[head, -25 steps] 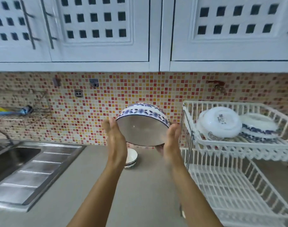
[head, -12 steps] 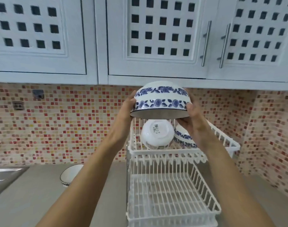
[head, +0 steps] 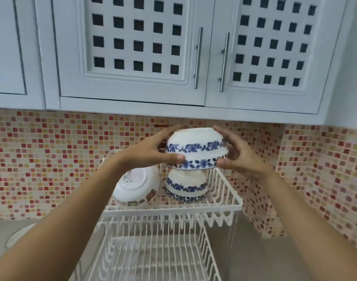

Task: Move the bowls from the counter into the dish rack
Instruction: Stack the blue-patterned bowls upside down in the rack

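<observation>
Held upside down between left hand (head: 153, 153) and right hand (head: 237, 155), fingers curled against opposite sides of a blue-flowered bowl (head: 195, 149). Hovering directly above a matching inverted bowl (head: 185, 189) on the upper tier of the white dish rack (head: 171, 209), likely for stacking and draining. Beside it, tipped on its side, a white bowl (head: 136, 185). Lower tier bare. At far left on the table (head: 3, 234), partly hidden behind the forearm, another bowl (head: 19, 234) apparently waiting.
</observation>
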Motion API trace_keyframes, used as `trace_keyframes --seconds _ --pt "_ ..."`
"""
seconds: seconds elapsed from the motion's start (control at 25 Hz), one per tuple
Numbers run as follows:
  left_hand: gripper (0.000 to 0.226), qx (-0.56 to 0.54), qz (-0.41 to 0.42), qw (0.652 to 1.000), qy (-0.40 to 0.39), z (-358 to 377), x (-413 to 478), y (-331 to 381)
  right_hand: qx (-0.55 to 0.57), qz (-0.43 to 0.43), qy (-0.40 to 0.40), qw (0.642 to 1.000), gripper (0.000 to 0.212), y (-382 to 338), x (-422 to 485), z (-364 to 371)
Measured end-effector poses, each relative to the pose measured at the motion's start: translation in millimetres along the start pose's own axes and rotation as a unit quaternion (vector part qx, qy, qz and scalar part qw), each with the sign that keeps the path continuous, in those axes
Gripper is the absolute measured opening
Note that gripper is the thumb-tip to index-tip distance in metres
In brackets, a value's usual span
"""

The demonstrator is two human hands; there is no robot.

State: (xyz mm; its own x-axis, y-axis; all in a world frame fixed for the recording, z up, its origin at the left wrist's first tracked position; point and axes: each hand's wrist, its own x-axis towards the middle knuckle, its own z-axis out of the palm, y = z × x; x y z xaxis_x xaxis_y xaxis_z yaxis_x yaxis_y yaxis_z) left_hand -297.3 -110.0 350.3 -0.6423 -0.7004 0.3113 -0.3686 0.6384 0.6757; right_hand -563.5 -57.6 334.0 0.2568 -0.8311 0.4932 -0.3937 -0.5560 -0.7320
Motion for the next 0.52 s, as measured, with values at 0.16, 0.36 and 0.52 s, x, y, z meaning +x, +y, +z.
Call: trace_keyframes --seconds 0.16,0.36,0.52 --pt "0.092 0.097 -0.06 0.993 -0.041 12 35 -17 -0.119 0.067 -0.093 0.986 0.122 46 16 -9" --pt "0.095 0.22 -0.126 0.964 -0.076 26 66 -34 -0.186 0.062 -0.135 0.971 0.132 84 46 -8" --pt "0.097 0.254 -0.168 0.947 -0.105 36 84 -42 -0.239 0.072 -0.168 0.954 0.127 97 59 -10"
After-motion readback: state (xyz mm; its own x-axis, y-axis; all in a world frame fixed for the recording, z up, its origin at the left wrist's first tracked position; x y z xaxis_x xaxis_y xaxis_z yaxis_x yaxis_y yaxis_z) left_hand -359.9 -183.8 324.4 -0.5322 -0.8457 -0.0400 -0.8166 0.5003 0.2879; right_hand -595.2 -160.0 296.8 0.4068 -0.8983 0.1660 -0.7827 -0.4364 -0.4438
